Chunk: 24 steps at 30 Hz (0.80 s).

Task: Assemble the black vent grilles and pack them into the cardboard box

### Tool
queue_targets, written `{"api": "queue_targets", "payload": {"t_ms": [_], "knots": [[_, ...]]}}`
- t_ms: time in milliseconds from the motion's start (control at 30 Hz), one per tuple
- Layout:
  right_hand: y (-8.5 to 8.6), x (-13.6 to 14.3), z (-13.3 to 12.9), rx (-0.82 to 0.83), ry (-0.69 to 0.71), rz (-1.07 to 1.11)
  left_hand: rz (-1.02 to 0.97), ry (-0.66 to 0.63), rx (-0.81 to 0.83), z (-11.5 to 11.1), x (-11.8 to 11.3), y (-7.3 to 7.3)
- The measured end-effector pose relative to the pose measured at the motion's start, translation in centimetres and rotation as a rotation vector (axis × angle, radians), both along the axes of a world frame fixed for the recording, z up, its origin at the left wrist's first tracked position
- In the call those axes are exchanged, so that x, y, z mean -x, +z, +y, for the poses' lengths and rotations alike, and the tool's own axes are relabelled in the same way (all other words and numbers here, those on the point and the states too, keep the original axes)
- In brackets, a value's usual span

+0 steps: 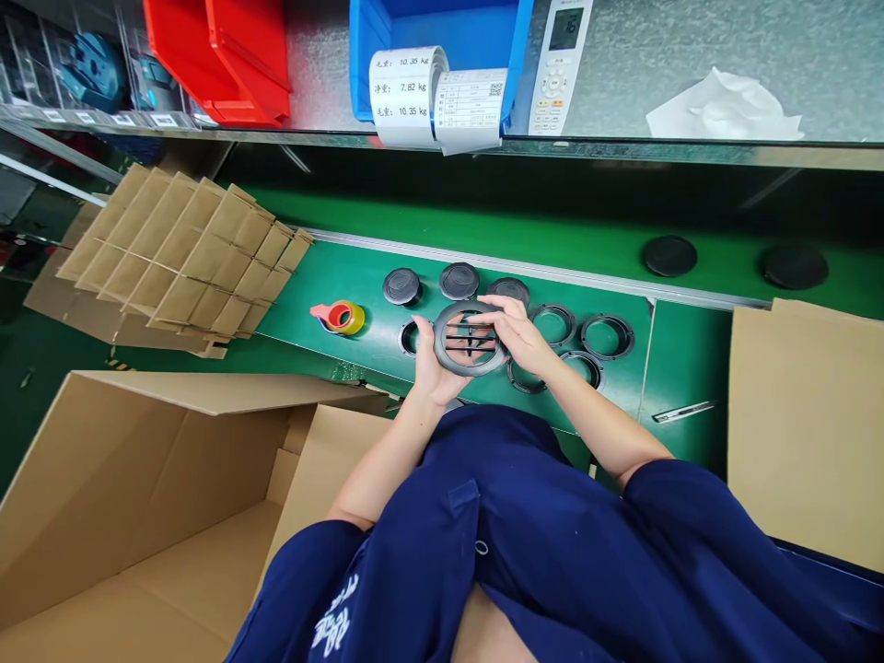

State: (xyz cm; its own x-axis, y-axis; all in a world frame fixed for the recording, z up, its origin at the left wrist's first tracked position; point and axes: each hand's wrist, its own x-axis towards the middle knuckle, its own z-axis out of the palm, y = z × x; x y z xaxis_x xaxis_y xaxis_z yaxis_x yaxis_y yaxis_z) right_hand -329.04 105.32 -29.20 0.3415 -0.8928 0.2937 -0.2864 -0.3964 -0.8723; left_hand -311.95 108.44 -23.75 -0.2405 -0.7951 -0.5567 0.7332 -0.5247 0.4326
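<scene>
My left hand [432, 368] grips a round black air vent [446, 357] by its left side, thumb up along the rim and fingers behind it. Thin bars cross the vent's middle, and fingers show through the gaps. From the right, my right hand [517, 333] holds the same vent, its fingers over the upper right rim. Behind it on the green table stand black round pieces with closed tops [401, 286], one partly covered by my right hand. Open black rings [608, 337] lie to the right, and another ring [408, 339] is partly hidden by my left hand.
A tape roll with a red part [343, 318] lies on the left. Cardboard dividers [186, 253] and an open carton [138, 497] stand beyond it. At right are a utility knife [683, 412] and cardboard [805, 433]. A shelf edge [608, 147] runs above, carrying bins.
</scene>
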Motion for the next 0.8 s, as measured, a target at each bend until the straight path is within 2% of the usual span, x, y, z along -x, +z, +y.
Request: {"api": "queue_targets", "payload": {"t_ms": [133, 233, 300, 367, 467, 533, 567, 700, 800], "knots": [[-0.1, 0.3, 0.8, 0.025, -0.027, 0.071, 0.008, -0.006, -0.028, -0.9, -0.1, -0.6], [-1.5, 0.1, 1.9, 0.141, 0.100, 0.266, -0.045, 0.026, -0.118, -1.2, -0.2, -2.2], [-2.7, -0.1, 2.7, 0.151, 0.194, 0.376, -0.095, 0.009, -0.225, -1.2, 0.0, -3.5], [-3.7, -0.1, 3.1, 0.079, 0.234, 0.428, -0.131, -0.056, -0.307, -1.0, 0.5, -4.8], [-5.2, 0.4, 2.9, -0.109, 0.231, 0.417, -0.125, -0.151, -0.318, -1.0, 1.5, -6.2], [-6.4, 1.3, 2.2, -0.196, 0.172, 0.395, -0.113, -0.213, -0.327, -1.3, 2.0, -6.7], [-7.2, 1.9, 1.6, -0.221, 0.099, 0.406, -0.124, -0.240, -0.340, -1.5, 2.1, -6.9], [-11.1, 5.2, -0.7, -0.293, -0.306, 0.646, -0.256, -0.289, -0.348, -2.6, 1.9, -7.5], [-13.6, 7.3, -1.7, -0.329, -0.365, 0.818, -0.285, -0.322, -0.358, -3.0, 1.2, -8.0]]}}
